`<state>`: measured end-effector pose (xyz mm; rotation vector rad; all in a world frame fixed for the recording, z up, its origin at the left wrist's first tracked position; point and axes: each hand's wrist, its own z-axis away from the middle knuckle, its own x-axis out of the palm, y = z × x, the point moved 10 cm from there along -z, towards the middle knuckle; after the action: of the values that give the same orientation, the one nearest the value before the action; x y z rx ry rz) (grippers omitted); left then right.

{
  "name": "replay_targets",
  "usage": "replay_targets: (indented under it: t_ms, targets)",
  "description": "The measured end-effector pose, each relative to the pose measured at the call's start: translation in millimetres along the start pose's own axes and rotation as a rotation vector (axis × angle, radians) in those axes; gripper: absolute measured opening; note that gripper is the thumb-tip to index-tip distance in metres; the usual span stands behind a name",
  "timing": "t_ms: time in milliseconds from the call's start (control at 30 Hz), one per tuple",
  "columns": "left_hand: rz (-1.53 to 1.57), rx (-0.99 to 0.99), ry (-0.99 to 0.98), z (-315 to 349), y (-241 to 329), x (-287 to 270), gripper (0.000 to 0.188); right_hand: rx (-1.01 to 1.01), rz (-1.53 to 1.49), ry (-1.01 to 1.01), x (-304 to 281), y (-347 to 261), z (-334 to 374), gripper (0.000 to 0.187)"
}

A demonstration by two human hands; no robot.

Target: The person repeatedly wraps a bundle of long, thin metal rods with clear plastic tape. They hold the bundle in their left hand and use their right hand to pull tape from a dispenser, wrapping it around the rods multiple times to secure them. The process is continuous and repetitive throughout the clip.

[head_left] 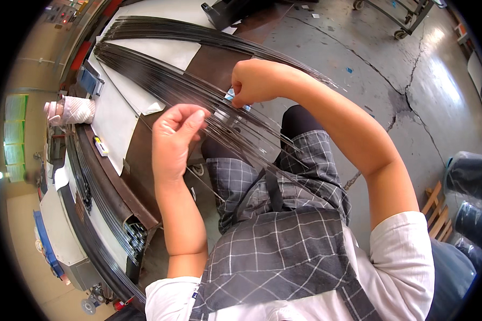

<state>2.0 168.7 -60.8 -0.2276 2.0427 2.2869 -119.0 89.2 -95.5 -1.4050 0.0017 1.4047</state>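
Observation:
A fan of thin dark rods runs from the far left of the table across to above my lap, its near ends spread apart. My left hand is closed at the near side of this bundle, thumb and forefinger pinched together. Over the far side of the same rods, my right hand is closed too, its fingertips pointing down. Whether either pinch holds a rod, I cannot make out. A second bundle of dark rods lies beyond the first, reaching out past the table edge behind my right hand.
White sheets cover part of the brown table. A yellow and white small tool and a wrapped roll sit at the left. Below are metal tubes. A wheeled cart stands on the cracked floor; plastic-wrapped dark items are at right.

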Motion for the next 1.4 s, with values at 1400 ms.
replay_targets:
  t_ms: [1400]
  targets:
    - [0.308, -0.414, -0.314, 7, -45, 93, 0.011, -0.071, -0.731, 0.013, 2, 4, 11, 0.014]
